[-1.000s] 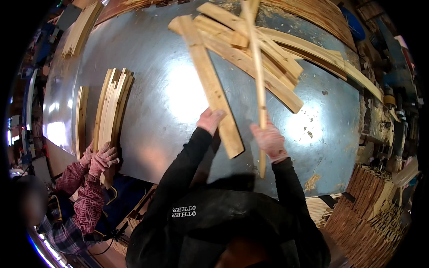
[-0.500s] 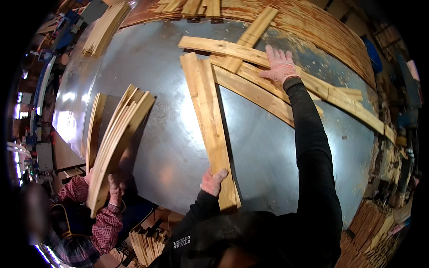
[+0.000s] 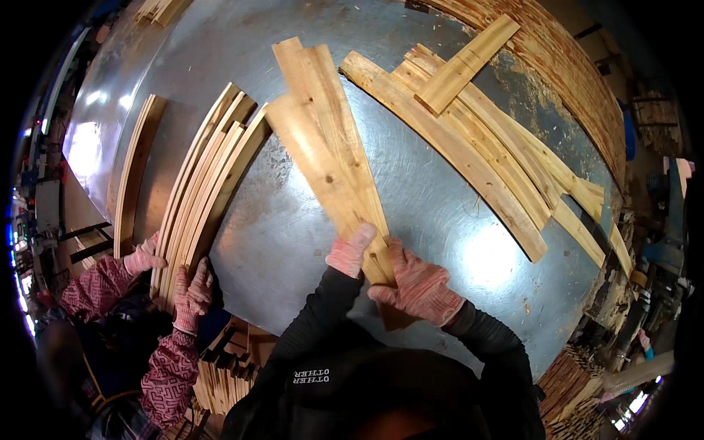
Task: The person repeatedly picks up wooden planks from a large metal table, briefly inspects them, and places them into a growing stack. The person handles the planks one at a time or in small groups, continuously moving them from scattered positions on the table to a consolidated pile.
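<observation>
Around six o'clock, the left hand in a pink knitted glove grips overlapping flat, pale-brown wooden planks, thumb on top, fingers largely hidden. At four o'clock from it, the right hand in a matching pink glove clasps the planks' near end. They fan toward eleven o'clock above a shiny grey metal table. A heap of long yellowish wooden boards lies at two o'clock. Between eight and nine o'clock, a co-worker's pink-gloved hands hold narrow pale wooden strips.
</observation>
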A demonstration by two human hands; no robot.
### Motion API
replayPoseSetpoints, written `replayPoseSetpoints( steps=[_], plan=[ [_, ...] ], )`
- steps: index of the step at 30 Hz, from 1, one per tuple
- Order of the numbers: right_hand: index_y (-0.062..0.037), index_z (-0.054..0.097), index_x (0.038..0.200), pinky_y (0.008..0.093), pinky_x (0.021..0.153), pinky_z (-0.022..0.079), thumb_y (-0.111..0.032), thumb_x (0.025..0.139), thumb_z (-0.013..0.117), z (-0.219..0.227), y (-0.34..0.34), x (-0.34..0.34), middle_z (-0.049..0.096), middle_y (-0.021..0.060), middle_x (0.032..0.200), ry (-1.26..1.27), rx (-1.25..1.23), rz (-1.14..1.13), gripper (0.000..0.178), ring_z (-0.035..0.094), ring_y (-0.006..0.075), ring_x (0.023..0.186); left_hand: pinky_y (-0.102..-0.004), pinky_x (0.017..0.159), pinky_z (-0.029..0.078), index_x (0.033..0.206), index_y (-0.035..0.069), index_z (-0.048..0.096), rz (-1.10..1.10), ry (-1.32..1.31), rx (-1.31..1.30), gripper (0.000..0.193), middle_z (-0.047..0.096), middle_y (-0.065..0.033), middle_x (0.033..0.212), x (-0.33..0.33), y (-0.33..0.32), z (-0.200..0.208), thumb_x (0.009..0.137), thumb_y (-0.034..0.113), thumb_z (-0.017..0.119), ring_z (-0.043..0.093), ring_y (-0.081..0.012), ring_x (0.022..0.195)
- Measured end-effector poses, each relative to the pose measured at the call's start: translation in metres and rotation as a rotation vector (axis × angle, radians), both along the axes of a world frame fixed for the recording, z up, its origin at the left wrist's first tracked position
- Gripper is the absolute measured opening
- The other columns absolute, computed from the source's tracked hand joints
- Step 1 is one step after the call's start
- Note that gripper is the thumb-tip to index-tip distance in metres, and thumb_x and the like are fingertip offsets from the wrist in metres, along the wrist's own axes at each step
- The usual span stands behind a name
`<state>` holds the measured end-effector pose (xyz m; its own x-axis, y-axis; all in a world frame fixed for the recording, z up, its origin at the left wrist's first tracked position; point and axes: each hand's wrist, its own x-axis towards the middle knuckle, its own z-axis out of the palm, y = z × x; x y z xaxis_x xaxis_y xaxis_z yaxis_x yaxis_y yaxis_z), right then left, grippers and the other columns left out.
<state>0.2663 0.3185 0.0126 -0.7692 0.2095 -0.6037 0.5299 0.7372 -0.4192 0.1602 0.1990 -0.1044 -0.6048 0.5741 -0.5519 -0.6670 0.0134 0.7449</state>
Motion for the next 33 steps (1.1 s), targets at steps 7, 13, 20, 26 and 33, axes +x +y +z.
replayPoseSetpoints(
  steps=[7,13,20,26,33],
  plan=[
    [0.0032,0.024,0.146,0.0446,0.101,0.041,-0.045,0.079,0.070,-0.049,0.206,-0.149,0.039,0.0313,0.137,0.572,0.479,-0.830,0.094,0.047,0.0441,0.123,-0.0322,0.087,0.049,0.129,0.002,0.051,-0.086,-0.040,-0.044,0.051,0.062,-0.0052,0.111,-0.005,0.001,0.009,0.085,0.017,0.072,0.059,-0.0165,0.098],
    [0.0033,0.023,0.146,0.0417,0.108,0.036,-0.038,0.072,0.075,-0.094,0.214,-0.170,0.031,0.0283,0.146,0.524,0.693,-0.906,0.099,0.038,0.0433,0.132,-0.0326,0.087,0.049,0.128,0.002,0.052,-0.078,-0.114,-0.102,0.049,0.062,-0.0064,0.109,-0.006,-0.001,0.012,0.085,0.015,0.071,0.059,-0.0182,0.099],
    [-0.0033,0.049,0.139,0.0480,0.108,0.039,-0.011,0.077,0.064,-0.050,-0.011,0.043,0.036,0.0343,0.144,0.788,0.280,-0.316,0.064,0.045,0.0478,0.128,-0.0376,0.093,0.050,0.137,0.002,0.043,0.104,-0.182,0.185,0.059,0.058,-0.0102,0.122,0.010,-0.008,0.004,0.094,0.038,0.060,0.059,-0.0218,0.109],
    [-0.0036,0.061,0.123,0.0361,0.100,0.046,-0.027,0.091,0.060,-0.030,0.006,0.095,0.057,0.0154,0.132,0.605,0.453,-0.063,0.040,0.057,0.0271,0.121,-0.0304,0.075,0.053,0.118,0.003,0.055,0.055,-0.032,-0.022,0.033,0.061,-0.0053,0.097,0.023,0.019,0.037,0.086,0.011,0.062,0.060,-0.0161,0.080],
    [-0.0072,0.027,0.149,0.0478,0.096,0.040,-0.063,0.072,0.069,-0.098,0.185,0.190,0.058,0.0221,0.120,0.082,0.926,-0.554,0.105,0.056,0.0367,0.111,-0.0281,0.064,0.050,0.116,0.001,0.055,-0.106,0.292,-0.200,0.036,0.061,-0.0041,0.089,-0.003,-0.011,0.043,0.082,0.009,0.065,0.058,-0.0142,0.076]
  ],
)
